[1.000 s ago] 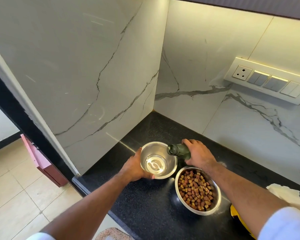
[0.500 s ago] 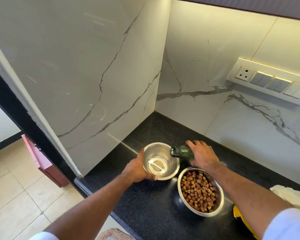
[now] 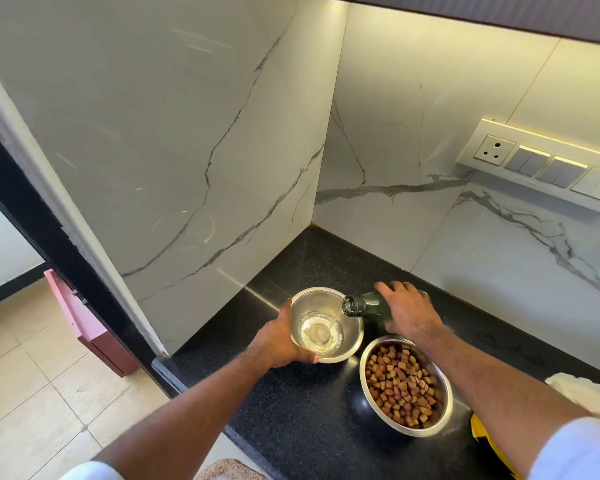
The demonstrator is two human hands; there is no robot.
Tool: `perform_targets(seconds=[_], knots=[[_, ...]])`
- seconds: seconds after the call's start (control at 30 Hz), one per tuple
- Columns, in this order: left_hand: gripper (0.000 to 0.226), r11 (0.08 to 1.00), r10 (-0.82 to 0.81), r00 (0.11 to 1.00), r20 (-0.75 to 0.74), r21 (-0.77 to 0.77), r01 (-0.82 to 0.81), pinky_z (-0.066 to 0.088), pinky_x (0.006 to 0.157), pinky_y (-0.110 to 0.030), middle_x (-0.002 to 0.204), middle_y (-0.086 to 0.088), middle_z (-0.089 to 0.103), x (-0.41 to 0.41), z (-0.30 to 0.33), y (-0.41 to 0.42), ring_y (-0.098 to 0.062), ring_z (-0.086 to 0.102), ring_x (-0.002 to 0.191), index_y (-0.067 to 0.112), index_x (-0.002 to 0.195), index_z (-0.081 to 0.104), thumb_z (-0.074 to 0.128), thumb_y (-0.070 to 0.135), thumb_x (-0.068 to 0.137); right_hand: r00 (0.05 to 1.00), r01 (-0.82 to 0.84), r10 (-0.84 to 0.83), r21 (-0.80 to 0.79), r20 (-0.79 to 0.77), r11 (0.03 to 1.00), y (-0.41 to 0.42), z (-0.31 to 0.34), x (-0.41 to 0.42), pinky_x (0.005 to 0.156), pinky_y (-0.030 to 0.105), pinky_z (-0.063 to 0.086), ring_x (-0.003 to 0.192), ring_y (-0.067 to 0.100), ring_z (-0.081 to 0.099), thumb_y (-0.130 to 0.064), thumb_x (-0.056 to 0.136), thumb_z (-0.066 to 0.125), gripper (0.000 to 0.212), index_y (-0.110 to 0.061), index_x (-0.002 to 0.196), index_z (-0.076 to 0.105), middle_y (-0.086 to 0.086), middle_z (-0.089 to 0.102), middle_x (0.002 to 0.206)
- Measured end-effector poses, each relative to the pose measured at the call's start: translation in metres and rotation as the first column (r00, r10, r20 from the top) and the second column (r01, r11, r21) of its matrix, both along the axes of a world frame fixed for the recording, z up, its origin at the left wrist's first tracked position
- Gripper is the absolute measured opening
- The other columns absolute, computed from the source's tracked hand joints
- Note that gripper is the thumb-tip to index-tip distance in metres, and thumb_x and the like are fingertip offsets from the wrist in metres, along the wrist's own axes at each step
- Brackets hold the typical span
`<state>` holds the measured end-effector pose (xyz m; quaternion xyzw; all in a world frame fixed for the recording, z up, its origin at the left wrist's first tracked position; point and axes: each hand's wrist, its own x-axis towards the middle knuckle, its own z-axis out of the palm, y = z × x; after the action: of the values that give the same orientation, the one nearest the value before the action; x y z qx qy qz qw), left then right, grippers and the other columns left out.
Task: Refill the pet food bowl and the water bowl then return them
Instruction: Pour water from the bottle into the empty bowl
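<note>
A steel water bowl [image 3: 352, 311] stands on the black counter [image 3: 291, 410] near the corner, with a little water pooled in its bottom. My left hand [image 3: 278, 341] grips its near-left rim. My right hand [image 3: 409, 311] holds a dark green bottle [image 3: 364, 304] tipped on its side, its mouth over the bowl's right rim, and a thin stream runs into the bowl. To the right and nearer me, a second steel bowl [image 3: 368, 382] is filled with brown kibble.
Marble walls close the corner at the left and back. A socket and switch panel [image 3: 541, 164] is on the back wall. A white cloth [image 3: 582, 389] and a yellow object [image 3: 482, 434] lie at the right. The counter's edge drops to a tiled floor at the left.
Water in the bowl has risen slightly as the bottle keeps pouring. Both hands hold their places; the view has shifted a little.
</note>
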<state>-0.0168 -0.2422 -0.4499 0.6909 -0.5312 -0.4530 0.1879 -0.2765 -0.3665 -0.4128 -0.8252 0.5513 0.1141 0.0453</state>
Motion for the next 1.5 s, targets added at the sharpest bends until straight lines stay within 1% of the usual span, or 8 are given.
perform_targets(seconds=[0.27, 0.47, 0.63, 1.1, 1.3, 1.5], knots=[[0.132, 1.0, 0.003, 1.0, 0.003, 0.022, -0.003, 0.038, 0.114, -0.045, 0.147, -0.002, 0.051, -0.0009, 0.0021, 0.0003, -0.025, 0.049, 0.136, 0.031, 0.158, 0.001, 0.094, 0.04, 0.064, 1.0, 0.007, -0.007, -0.004, 0.0, 1.0, 0.0016, -0.0007, 0.0, 0.117, 0.06, 0.036, 0.144, 0.029, 0.038, -0.036, 0.08, 0.082, 0.09, -0.036, 0.153, 0.029, 0.004, 0.045, 0.152], [0.131, 1.0, 0.01, 1.0, 0.001, 0.019, -0.01, 0.039, 0.112, -0.044, 0.146, -0.002, 0.052, -0.0017, 0.0021, 0.0005, -0.025, 0.05, 0.135, 0.031, 0.157, 0.002, 0.094, 0.04, 0.064, 1.0, 0.009, -0.009, -0.01, -0.009, 1.0, 0.0011, -0.0014, -0.0016, 0.117, 0.061, 0.036, 0.145, 0.029, 0.038, -0.037, 0.081, 0.082, 0.09, -0.036, 0.154, 0.029, 0.005, 0.045, 0.152], [0.13, 1.0, 0.011, 1.0, -0.011, 0.024, -0.011, 0.037, 0.114, -0.043, 0.148, -0.003, 0.05, -0.0029, 0.0036, 0.0006, -0.025, 0.048, 0.137, 0.027, 0.158, 0.001, 0.093, 0.037, 0.067, 1.0, 0.011, -0.011, -0.009, -0.018, 1.0, 0.0003, -0.0034, -0.0024, 0.117, 0.06, 0.037, 0.145, 0.029, 0.037, -0.035, 0.08, 0.083, 0.091, -0.036, 0.154, 0.029, 0.005, 0.045, 0.153], [0.133, 1.0, 0.01, 1.0, -0.013, 0.025, -0.01, 0.037, 0.114, -0.045, 0.148, -0.003, 0.049, -0.0027, 0.0026, -0.0002, -0.025, 0.048, 0.137, 0.031, 0.157, 0.0, 0.094, 0.042, 0.063, 0.999, 0.012, -0.013, -0.022, -0.042, 1.0, 0.0008, -0.0026, -0.003, 0.116, 0.065, 0.036, 0.146, 0.031, 0.036, -0.034, 0.082, 0.082, 0.09, -0.034, 0.154, 0.028, 0.007, 0.044, 0.153], [0.135, 0.999, 0.009, 1.0, -0.007, 0.034, -0.009, 0.037, 0.115, -0.044, 0.148, -0.003, 0.049, -0.0034, 0.0021, -0.001, -0.025, 0.048, 0.137, 0.029, 0.158, -0.001, 0.094, 0.041, 0.064, 0.999, 0.02, -0.021, -0.023, -0.033, 1.0, 0.0008, -0.0011, -0.0053, 0.116, 0.065, 0.034, 0.146, 0.03, 0.035, -0.035, 0.081, 0.083, 0.091, -0.035, 0.154, 0.028, 0.006, 0.043, 0.153], [0.135, 1.0, 0.008, 1.0, 0.003, 0.029, -0.008, 0.041, 0.112, -0.042, 0.144, -0.001, 0.053, -0.0037, 0.0005, 0.0001, -0.023, 0.052, 0.132, 0.031, 0.157, 0.0, 0.094, 0.043, 0.061, 0.999, 0.033, -0.033, -0.026, -0.021, 0.999, 0.0017, 0.0014, -0.0071, 0.116, 0.066, 0.034, 0.146, 0.031, 0.035, -0.036, 0.08, 0.083, 0.093, -0.035, 0.154, 0.028, 0.007, 0.043, 0.153]])
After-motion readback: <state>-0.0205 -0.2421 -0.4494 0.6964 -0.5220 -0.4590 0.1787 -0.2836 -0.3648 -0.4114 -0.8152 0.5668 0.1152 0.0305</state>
